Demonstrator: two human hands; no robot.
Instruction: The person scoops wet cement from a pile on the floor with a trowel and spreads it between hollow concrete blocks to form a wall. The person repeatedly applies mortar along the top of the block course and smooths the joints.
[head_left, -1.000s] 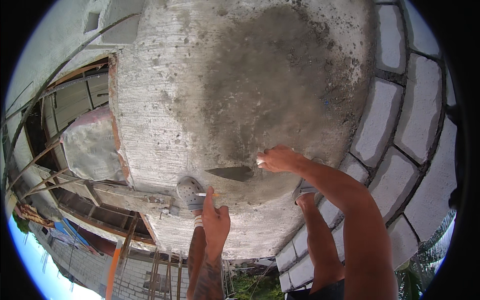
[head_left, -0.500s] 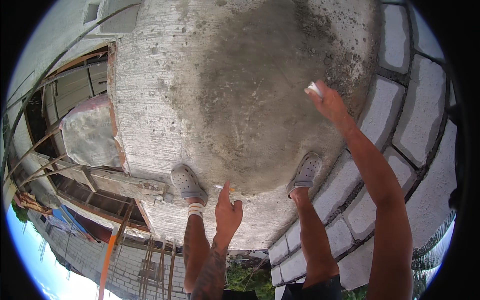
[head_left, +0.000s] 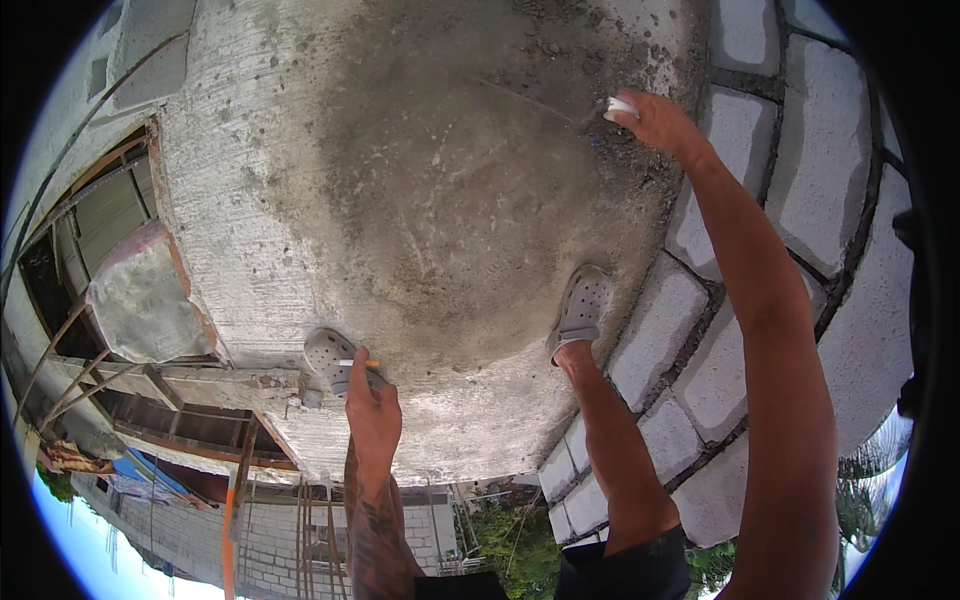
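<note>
A cigarette (head_left: 349, 363) with an orange end sits between the fingers of my left hand (head_left: 374, 410), above the shoe on my left foot. Out to the far right, my right hand (head_left: 655, 122) is closed round a small white spool-like object (head_left: 621, 106), low over the dark rubble beside the block wall. A thin pale line runs over the concrete floor (head_left: 270, 290) toward that hand; whether it is string from the spool or a mark on the floor, I cannot tell.
A wall of grey blocks (head_left: 735, 190) rises along the right. On the left are a floor opening with a wooden frame (head_left: 190, 265), a pale plastic-covered bundle (head_left: 150, 305) and a timber beam (head_left: 225, 385). Loose rubble (head_left: 590, 45) lies ahead. My feet wear grey clogs (head_left: 583, 305).
My right hand has moved farther ahead with the white spool, toward the rubble. The view has shifted, and my left hand with the cigarette now appears farther left, over the left shoe.
</note>
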